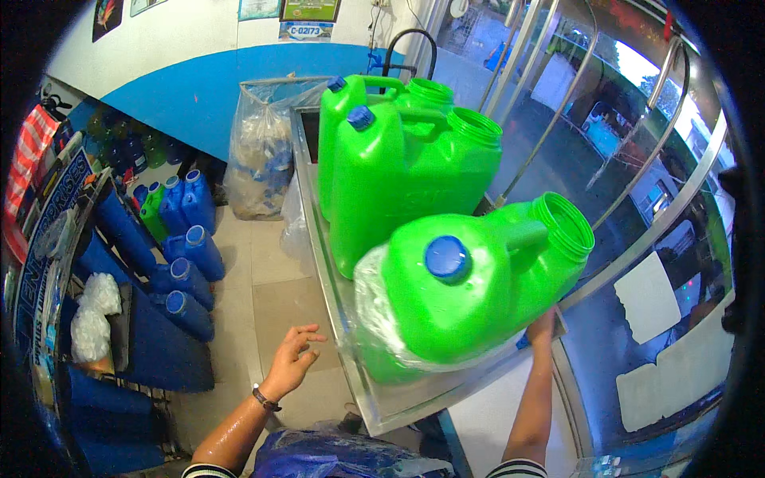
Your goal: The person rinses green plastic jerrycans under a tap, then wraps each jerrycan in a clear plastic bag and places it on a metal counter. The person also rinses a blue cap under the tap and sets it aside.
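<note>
My left hand hangs in the air left of the steel-rimmed table, fingers apart, holding nothing. My right hand reaches to the right side of the nearest green plastic jerrycan, its fingers mostly hidden; a bit of blue shows beside them. Whether it grips anything is unclear. That jerrycan has a blue screw cap on its small spout and an uncapped wide mouth. Clear plastic film lies around its lower left side. Behind it, two similar jerrycans stand upright with blue caps and uncapped wide mouths.
A clear bag of refuse stands against the wall beyond the table. Several blue jugs stand on the tiled floor to the left, near a counter. Glass doors with metal handles close off the right side.
</note>
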### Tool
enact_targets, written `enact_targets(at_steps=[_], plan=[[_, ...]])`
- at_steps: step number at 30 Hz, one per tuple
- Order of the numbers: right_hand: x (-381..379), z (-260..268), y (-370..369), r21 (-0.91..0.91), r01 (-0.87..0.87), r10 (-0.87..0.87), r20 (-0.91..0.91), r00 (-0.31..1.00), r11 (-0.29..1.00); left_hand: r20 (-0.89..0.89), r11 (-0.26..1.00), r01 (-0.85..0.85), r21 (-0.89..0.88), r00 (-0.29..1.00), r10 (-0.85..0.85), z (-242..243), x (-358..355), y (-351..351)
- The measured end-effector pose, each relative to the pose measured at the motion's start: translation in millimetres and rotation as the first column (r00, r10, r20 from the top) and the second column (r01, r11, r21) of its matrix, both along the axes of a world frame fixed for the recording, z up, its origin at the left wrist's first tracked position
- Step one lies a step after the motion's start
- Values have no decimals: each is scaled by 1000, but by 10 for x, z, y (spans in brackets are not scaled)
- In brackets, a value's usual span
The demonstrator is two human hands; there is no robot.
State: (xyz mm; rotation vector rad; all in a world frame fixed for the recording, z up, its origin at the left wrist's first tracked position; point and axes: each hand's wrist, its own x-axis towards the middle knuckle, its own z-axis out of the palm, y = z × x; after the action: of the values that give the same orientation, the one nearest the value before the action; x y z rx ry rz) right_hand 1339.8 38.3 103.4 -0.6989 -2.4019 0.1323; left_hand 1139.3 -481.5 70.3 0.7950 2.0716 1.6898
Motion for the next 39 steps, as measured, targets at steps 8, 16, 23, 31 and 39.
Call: enact_targets(at_steps=[8,16,23,31,39], plan=[[-808,2096,-2181,-450,-892,39,-891,452,40,44,987,155,44,987,-156,-247,-500,-948],[-2159,1780,-5388,-350,-924,56,-937,346,-151,608,977,181,-116,790,-74,-1100,-1242,-2263],[-3224,1555,-6595,-475,-628,410,-875,259,-617,840,922,-296,250,541,-54,-1787,-1719,-2820],[-4474,-261,-4691,-802,-541,316,-597,738,-252,752,423,-794,438,581,312,-1716,-3410,-3434],[-7876,-884,-2441,-553,-735,-93,-771,630,-394,198,747,-362,558,932,305,642,-6854,-1718]])
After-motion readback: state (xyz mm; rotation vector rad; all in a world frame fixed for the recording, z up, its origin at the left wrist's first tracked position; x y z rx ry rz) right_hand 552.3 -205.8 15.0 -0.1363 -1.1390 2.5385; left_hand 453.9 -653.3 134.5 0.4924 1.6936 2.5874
